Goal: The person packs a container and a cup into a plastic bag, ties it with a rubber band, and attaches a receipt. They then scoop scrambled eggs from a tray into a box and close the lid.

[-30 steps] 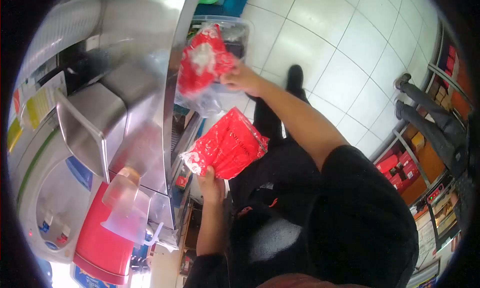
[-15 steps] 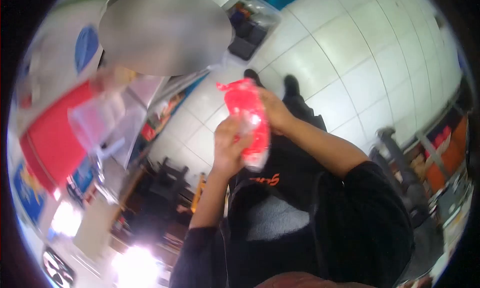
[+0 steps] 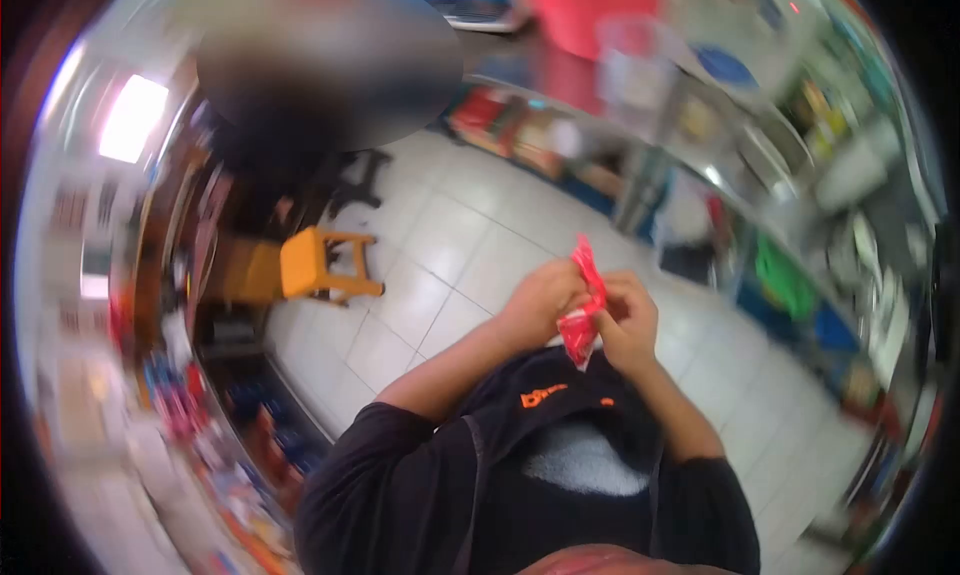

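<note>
A crumpled red and white plastic packet (image 3: 577,333) is held upright in front of my dark shirt, between both hands. My left hand (image 3: 545,297) grips it from the left side, fingers curled against its middle. On the other side my right hand (image 3: 630,320) pinches the packet with thumb and fingers. The packet's narrow top sticks up above the hands, and its lower end hangs below them. What is inside cannot be made out.
An orange stool (image 3: 305,263) stands on the tiled floor (image 3: 455,240) at the left. A metal table (image 3: 690,140) with a red container (image 3: 590,10) and shelves below runs across the upper right. Crowded shelves line the left. A blurred oval covers the upper left.
The view has swung round, bringing the orange stool into sight and the metal table to the right. The packet now looks more crumpled, with both hands still on it.
</note>
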A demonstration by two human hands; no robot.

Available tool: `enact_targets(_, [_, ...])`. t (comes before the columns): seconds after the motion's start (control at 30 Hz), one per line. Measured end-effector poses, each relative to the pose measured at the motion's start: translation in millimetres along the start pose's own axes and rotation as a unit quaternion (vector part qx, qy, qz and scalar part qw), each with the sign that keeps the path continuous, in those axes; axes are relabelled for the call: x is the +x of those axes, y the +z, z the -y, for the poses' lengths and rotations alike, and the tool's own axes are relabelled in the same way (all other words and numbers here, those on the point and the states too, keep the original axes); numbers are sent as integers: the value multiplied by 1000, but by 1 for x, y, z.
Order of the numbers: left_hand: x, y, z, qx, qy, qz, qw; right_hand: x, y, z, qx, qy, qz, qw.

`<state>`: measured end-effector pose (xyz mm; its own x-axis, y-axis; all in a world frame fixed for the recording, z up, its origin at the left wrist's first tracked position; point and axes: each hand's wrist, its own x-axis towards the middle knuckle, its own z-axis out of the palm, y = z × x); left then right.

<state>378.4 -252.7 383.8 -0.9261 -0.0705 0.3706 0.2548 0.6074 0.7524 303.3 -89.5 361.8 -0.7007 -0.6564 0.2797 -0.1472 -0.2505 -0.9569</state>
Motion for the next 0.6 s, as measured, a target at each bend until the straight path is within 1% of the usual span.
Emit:
enact_targets(0.03, [-22,-27,-3,11,1,-4,1000,2,29,-1,-7,-10,13,1000])
enact_targets(0.07, [-48,-53,-2,-5,8,-30,999,7,63,4,-1,-34,69,997])
enact_targets(0.1, [-74,-81,-6,25,3,-81,996,11,98,8,35,-52,82,995])
enact_targets(0.13, [-100,-106,-9,48,-8,-113,992,18,133,8,75,-62,93,991])
enact_targets(0.17, [-137,-134,-15,70,-19,-141,987,18,176,8,87,-76,142,983])
enact_targets(0.23, [-208,-179,-22,105,-54,-188,975,7,252,1,92,-52,211,972])
enact_targets(0.27, [-238,-199,-22,130,-76,-208,967,7,285,-1,63,-70,247,965])
enact_targets(0.3, [-273,-220,-28,154,-94,-229,957,2,325,5,74,-76,276,955])
enact_targets(0.33, [-303,-237,-35,168,-107,-252,947,-1,359,11,68,-108,336,933])
enact_targets(0.37, [-346,-266,-52,199,-116,-278,932,-11,408,27,56,-141,390,908])
enact_targets(0.4, [-376,-283,-63,230,-124,-300,917,-17,444,36,52,-164,412,895])
enact_targets(0.43, [-402,-296,-75,237,-128,-315,910,-24,477,42,33,-195,451,870])
enact_targets(0.5, [-448,-320,-89,285,-162,-366,871,-42,537,50,61,-239,507,826])
enact_targets(0.57, [-489,-343,-102,372,-209,-357,831,-51,589,58,14,-293,573,765])
enact_targets(0.6, [-512,-359,-108,377,-208,-357,829,-56,616,58,36,-302,596,743])
